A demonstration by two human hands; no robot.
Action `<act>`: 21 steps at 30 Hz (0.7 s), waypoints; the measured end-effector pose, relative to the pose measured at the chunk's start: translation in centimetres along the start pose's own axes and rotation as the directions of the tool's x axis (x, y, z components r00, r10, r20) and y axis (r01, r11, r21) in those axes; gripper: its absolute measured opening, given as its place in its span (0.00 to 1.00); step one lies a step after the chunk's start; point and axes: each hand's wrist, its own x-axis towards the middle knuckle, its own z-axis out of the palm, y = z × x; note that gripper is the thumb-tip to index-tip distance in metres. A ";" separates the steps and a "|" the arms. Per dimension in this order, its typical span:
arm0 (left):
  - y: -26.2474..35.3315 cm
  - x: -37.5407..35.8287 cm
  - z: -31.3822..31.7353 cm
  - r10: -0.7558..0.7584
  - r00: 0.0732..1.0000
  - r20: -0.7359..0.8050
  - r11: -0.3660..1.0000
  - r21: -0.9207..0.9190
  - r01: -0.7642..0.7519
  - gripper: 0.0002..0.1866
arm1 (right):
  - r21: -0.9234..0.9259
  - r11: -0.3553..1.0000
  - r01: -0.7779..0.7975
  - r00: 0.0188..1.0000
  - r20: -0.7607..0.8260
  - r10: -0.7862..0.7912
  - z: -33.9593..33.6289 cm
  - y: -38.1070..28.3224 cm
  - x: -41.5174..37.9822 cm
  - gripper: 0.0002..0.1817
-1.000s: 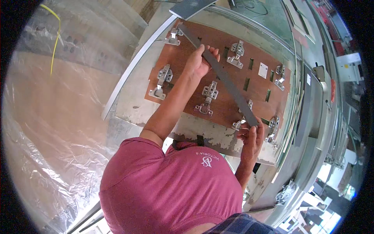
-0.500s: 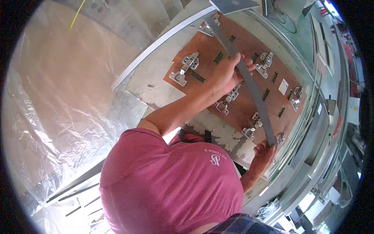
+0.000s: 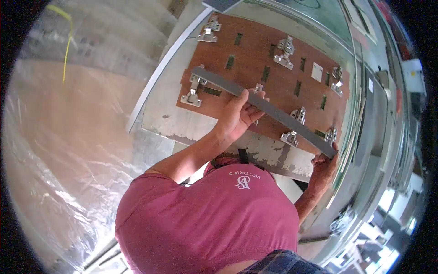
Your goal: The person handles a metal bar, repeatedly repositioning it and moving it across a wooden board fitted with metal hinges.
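Observation:
A long, flat dark grey strip (image 3: 278, 115) slants across the view, held in both hands above a brown board. My left hand (image 3: 239, 113) is closed on it near the middle, thumb at the near edge and fingers beneath. At the strip's lower right end, my right hand (image 3: 325, 163) grips it between thumb and fingers. Under the strip's upper left end is a metal cabinet hinge (image 3: 191, 97). Another hinge (image 3: 290, 138) lies close to the strip's right half. The strip partly covers several hinges.
The brown board (image 3: 255, 41) has dark slots, more hinges such as one at the top (image 3: 284, 52), and a small white plate (image 3: 316, 71). It rests on a worn pale table (image 3: 159, 114). A metal bar (image 3: 159, 73) runs along the left. Plastic-wrapped panels (image 3: 68, 146) stand beyond it.
The strip has swung from a steep slant to a flatter one, its far end coming left and nearer. My left hand moved left and closer; my right shifted slightly right. The view turned too.

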 end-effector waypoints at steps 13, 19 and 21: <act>-9.5 -1.3 3.5 -0.615 0.781 0.111 0.788 0.030 0.615 0.13 | 0.355 0.916 0.188 0.964 -0.247 -0.102 -9.4 1.7 -5.8 0.34; -9.6 -1.1 2.1 -0.695 0.718 0.040 0.718 0.082 0.691 0.13 | 0.356 0.923 0.149 0.967 -0.246 -0.061 -9.8 3.1 -7.5 0.29; -9.6 -1.1 2.1 -0.690 0.722 0.039 0.722 0.091 0.685 0.13 | 0.351 0.924 0.150 0.959 -0.278 -0.051 -9.5 3.1 -8.0 0.29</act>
